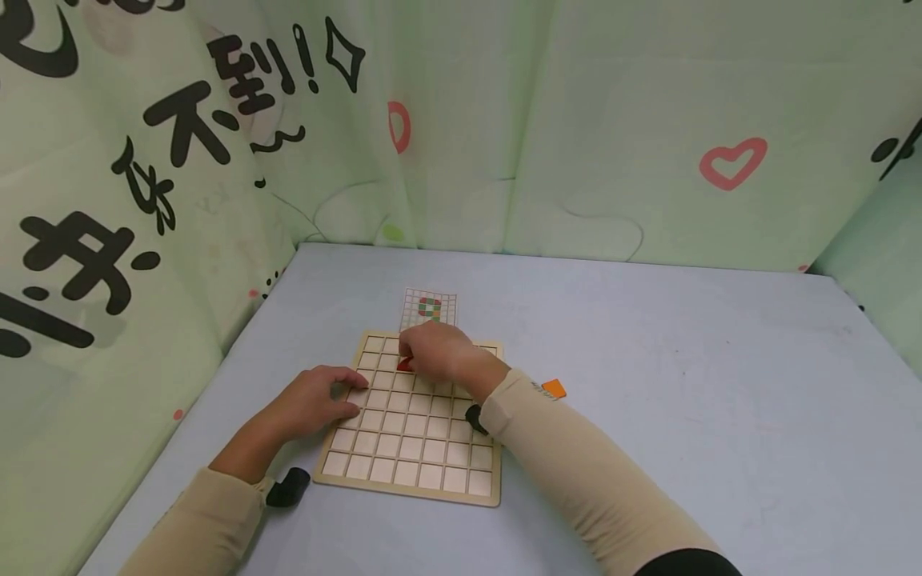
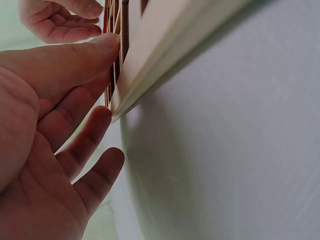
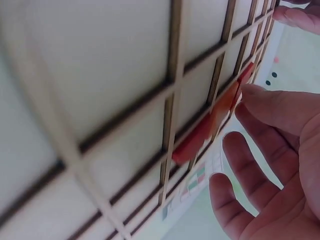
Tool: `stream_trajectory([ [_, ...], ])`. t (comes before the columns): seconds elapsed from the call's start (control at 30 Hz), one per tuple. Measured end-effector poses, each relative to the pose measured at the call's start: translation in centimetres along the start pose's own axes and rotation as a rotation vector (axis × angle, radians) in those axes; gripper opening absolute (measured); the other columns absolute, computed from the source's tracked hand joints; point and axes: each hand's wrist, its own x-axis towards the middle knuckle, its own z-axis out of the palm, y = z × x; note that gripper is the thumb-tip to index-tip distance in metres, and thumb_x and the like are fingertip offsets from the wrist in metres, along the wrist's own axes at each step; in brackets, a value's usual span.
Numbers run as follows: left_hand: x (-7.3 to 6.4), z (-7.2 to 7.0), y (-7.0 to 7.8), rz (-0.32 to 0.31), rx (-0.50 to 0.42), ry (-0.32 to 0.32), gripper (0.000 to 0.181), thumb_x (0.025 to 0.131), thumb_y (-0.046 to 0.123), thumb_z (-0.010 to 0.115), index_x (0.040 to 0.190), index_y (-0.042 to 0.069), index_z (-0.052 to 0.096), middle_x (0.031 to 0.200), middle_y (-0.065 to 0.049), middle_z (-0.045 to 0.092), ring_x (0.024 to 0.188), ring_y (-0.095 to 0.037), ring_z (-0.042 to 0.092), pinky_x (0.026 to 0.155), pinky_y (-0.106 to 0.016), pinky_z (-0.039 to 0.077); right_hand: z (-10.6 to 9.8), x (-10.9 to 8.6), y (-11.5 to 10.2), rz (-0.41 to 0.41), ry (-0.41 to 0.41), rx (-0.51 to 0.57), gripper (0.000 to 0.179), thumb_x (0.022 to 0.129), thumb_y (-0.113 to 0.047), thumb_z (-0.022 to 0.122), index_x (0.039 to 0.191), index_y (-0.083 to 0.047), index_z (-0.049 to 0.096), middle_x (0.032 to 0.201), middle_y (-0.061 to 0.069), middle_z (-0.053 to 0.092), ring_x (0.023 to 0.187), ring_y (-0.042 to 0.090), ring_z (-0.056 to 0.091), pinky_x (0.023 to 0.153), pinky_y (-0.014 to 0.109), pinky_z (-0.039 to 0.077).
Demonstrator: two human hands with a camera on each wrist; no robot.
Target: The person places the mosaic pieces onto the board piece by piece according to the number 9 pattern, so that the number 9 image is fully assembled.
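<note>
A wooden grid board (image 1: pixel 403 486) with many square cells lies on the table. Over its far rows my right hand (image 1: pixel 439 352) pinches a red tile (image 3: pixel 245 74) between thumb and index finger, the tile right at the grid; the other fingers are loosely bent. Beside that tile, an orange tile (image 3: pixel 222 110) and another red tile (image 3: pixel 192 140) lie on the cells. My left hand (image 1: pixel 310 404) rests at the board's left edge, thumb and index finger spread against the rim, and in the left wrist view its remaining fingers (image 2: pixel 100 175) extend loosely below the edge.
A printed pattern card (image 1: pixel 410 316) with a small coloured figure lies just beyond the board. A loose orange piece (image 1: pixel 554 389) sits on the white table (image 1: pixel 684 400) to the right, near the right sleeve. A pale green curtain (image 1: pixel 612 120) hangs behind and to the left.
</note>
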Motion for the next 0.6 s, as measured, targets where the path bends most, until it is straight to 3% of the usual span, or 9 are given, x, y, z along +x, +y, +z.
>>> stream_trajectory([
  [0.2,0.1,0.0,0.1,-0.022,0.009,-0.004,0.029,0.088,0.009,0.076,0.116,0.008,0.070,0.127,-0.012,0.063,0.131,-0.038,0.048,0.105,-0.054,0.038,-0.7,-0.5,0.8,-0.006,0.000,0.011,0.032,0.098,-0.005,0.058,0.127,-0.010,0.067,0.127,0.004,0.065,0.115,0.020,0.061,0.094,0.035,0.050],
  [0.6,-0.1,0.0,0.3,-0.024,0.005,-0.005,0.030,0.088,0.010,0.076,0.117,0.007,0.070,0.129,-0.013,0.062,0.132,-0.038,0.046,0.105,-0.055,0.038,-1.7,-2.5,2.7,-0.022,-0.005,0.077,0.029,0.099,-0.009,0.060,0.128,-0.008,0.066,0.129,0.006,0.064,0.118,0.024,0.060,0.097,0.038,0.049],
])
